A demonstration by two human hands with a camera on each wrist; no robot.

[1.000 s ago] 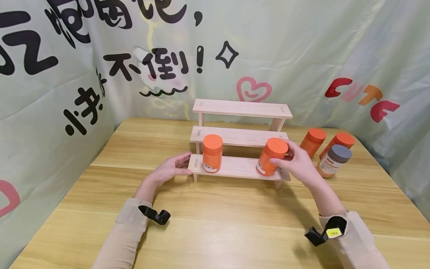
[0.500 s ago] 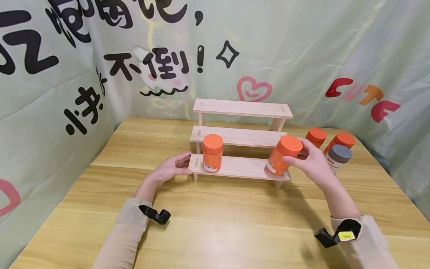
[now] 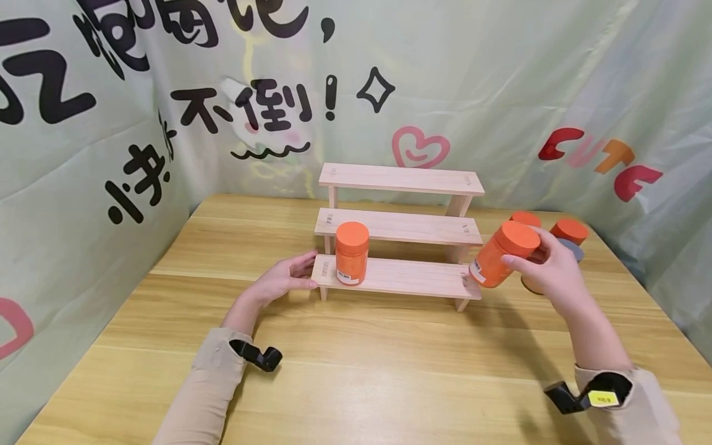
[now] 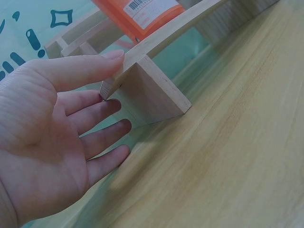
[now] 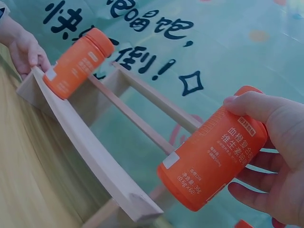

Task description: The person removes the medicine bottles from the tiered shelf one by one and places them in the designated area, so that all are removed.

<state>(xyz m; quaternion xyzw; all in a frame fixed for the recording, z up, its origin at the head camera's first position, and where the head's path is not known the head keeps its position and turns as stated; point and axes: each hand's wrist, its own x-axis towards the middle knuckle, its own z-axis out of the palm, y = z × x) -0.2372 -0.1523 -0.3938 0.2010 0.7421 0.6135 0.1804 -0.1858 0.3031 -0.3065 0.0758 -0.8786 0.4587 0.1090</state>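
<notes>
My right hand (image 3: 550, 266) grips an orange supplement bottle (image 3: 495, 259) with an orange lid, thumb on the near side. The bottle tilts, its lid toward the right, and its base overlaps the right end of the lowest step in the head view. White print shows on it in the right wrist view (image 5: 213, 152). A three-step wooden display stand (image 3: 411, 275) stands mid-table. At its left end my left hand (image 3: 280, 278) pinches the lowest step between thumb and index finger; its other fingers hang loose. A matching orange bottle (image 3: 351, 259) stands upright on that step's left part.
Behind my right hand, mostly hidden, are two orange-lidded bottles (image 3: 570, 230) and one with a grey lid (image 3: 573, 248). A printed cloth backdrop (image 3: 500, 93) hangs behind and beside the wooden table (image 3: 356, 371). The upper two steps rise behind the lowest.
My right hand has carried the orange bottle rightward from over the lowest step's right part to its end, tilting it more. The left hand and the other orange bottle have stayed put.
</notes>
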